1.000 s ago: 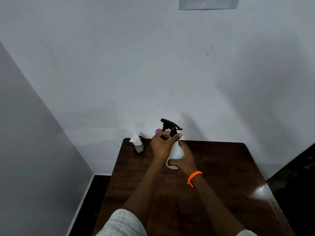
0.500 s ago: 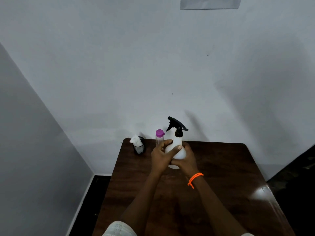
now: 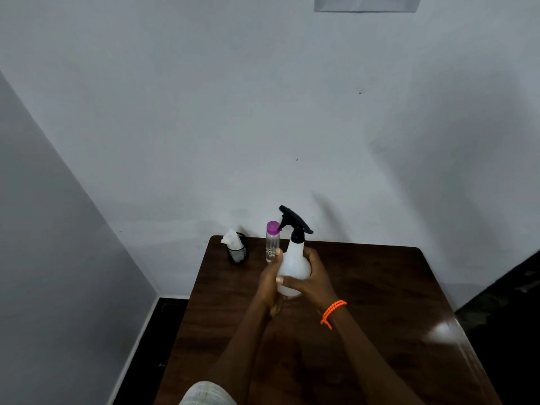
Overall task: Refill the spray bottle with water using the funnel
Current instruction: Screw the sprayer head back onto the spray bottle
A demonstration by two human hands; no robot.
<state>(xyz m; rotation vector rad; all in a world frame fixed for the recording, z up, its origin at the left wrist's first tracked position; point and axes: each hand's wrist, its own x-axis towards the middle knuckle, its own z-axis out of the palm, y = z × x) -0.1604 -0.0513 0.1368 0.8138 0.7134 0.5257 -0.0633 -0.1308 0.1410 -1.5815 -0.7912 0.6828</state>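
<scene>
Spray bottle (image 3: pixel 292 266) upright on table (image 3: pixel 380 287), long axis vertical; right hand (image 3: pixel 314 280) and left hand (image 3: pixel 270 283) wrapped round white body; black trigger head (image 3: pixel 295 223) straight above grip, still on; funnel unseen.

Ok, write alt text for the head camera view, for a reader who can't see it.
Both hands, left hand and right hand, hold a white spray bottle with a black trigger head upright over a dark wooden table. Behind it stand a clear bottle with a purple cap and a black mesh cup holding white tissue. No funnel is visible.
</scene>
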